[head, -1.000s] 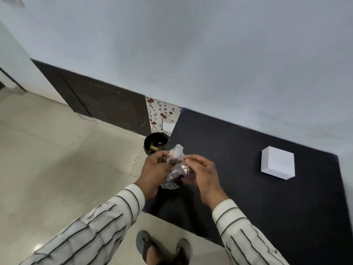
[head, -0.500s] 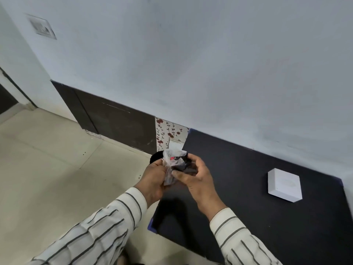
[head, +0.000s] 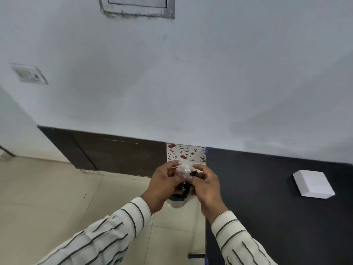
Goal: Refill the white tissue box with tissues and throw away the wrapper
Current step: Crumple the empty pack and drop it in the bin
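Note:
A crumpled clear plastic wrapper (head: pixel 184 167) is pinched between my left hand (head: pixel 165 185) and my right hand (head: pixel 206 185), held in the air beside the left edge of the black table (head: pixel 267 197). Directly below my hands, mostly hidden by them, stands a small dark bin (head: pixel 178 196) on the floor. The white tissue box (head: pixel 313 184) lies shut on the table at the right, well apart from both hands.
A flowered tile panel (head: pixel 183 152) sits low on the wall behind the bin, next to a dark skirting board (head: pixel 107 150). Beige floor tiles (head: pixel 57 197) spread to the left. A switch plate (head: pixel 28 73) is on the wall.
The view has tilted up toward the wall. My hands have carried the wrapper left off the table's edge, over the bin, and squeezed it into a smaller ball.

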